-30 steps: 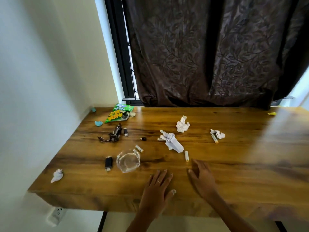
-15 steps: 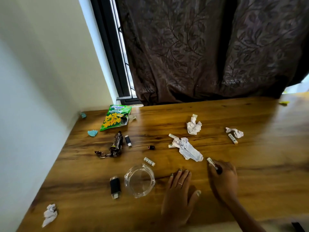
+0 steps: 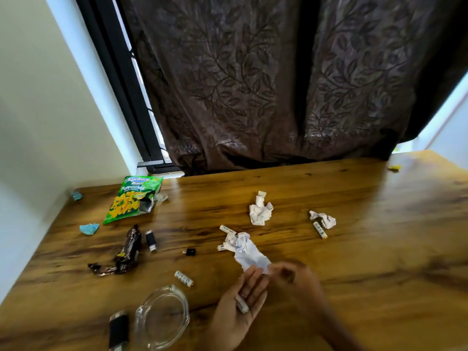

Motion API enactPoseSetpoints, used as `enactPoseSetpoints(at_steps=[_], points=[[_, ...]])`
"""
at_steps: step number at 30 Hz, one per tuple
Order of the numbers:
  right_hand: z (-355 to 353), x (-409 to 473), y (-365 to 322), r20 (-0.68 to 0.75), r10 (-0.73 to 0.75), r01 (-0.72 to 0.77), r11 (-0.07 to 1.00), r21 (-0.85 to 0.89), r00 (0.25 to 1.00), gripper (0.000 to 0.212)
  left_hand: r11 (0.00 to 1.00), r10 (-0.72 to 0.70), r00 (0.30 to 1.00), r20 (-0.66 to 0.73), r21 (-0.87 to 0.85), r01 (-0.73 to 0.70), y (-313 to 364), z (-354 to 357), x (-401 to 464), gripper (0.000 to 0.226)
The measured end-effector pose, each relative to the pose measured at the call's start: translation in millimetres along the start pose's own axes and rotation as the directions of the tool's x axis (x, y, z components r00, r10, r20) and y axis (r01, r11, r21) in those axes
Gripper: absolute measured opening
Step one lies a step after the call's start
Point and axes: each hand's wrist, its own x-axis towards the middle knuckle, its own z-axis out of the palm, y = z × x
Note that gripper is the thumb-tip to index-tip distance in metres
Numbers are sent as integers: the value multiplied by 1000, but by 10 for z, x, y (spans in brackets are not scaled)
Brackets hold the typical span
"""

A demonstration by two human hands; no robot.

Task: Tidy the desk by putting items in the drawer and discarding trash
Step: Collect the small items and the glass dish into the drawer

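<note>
A single wide-angle view from a camera worn on the person's head, looking forward and steeply down onto a brown wooden desk — no second view shares the scene. The desk fills the lower half and sits close, with its near edge out of frame; a dark brown leaf-patterned curtain rises behind it and a pale wall slants up the left. Straight lines bow toward the edges — the lens is very wide.

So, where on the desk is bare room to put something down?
Bare: the desk's right side, beyond the right hand and the far-right paper; also the back strip between chip bag and curtain. Crowded: the left and centre, around the wrapper, glass dish and batteries.
</note>
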Motion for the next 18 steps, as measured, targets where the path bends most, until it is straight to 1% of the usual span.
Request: enactPoseSetpoints(at_steps=[1, 3, 4, 6, 7, 8, 10, 12, 14, 16, 18], points=[[-148, 113, 101, -125, 10, -16, 999, -49, 992, 14, 1000, -19, 1000, 14, 25, 19, -12, -15, 18, 38], [-416, 355, 364, -352, -27, -46, 980, -196, 936, 16, 996, -44, 999, 27, 75, 42, -13, -16, 36, 44], [-512, 478, 496, -400, -56, -67, 955, -287, 915, 18, 996, -53, 998, 33, 79, 50, -7, -14, 39, 45], [-628, 697, 730, -377, -94, -108, 871, -480, 921, 27, 995, -65, 997, 45, 73, 62, 7, -19, 42, 45], [-651, 777, 813, -362, -97, -123, 834, -539, 927, 32, 995, -69, 997, 42, 76, 65, 13, -19, 41, 45], [-662, 825, 853, -357, -91, -135, 819, -558, 930, 35, 994, -72, 997, 31, 83, 69, 22, -8, 26, 43], [-674, 874, 877, -382, -59, -156, 847, -508, 922, 36, 992, -77, 997, 16, 102, 75, 24, 9, 13, 41], [-651, 891, 828, -375, -13, -151, 902, -404, 927, 35, 993, -64, 998, -1, 100, 64, 23, 21, 8, 42], [-577, 831, 661, -344, -12, -87, 959, -269, 939, 32, 995, -47, 999, -10, 82, 47, 15, 16, 4, 44], [-408, 678, 386, -268, -27, -16, 988, -156, 963, 30, 999, -23, 1000, -17, 47, 24, 10, -11, -6, 44], [-158, 479, 80, -141, -87, 77, 994, -71, 986, 29, 1000, 28, 1000, -14, -9, -28, 24, -34, -32, 46]])
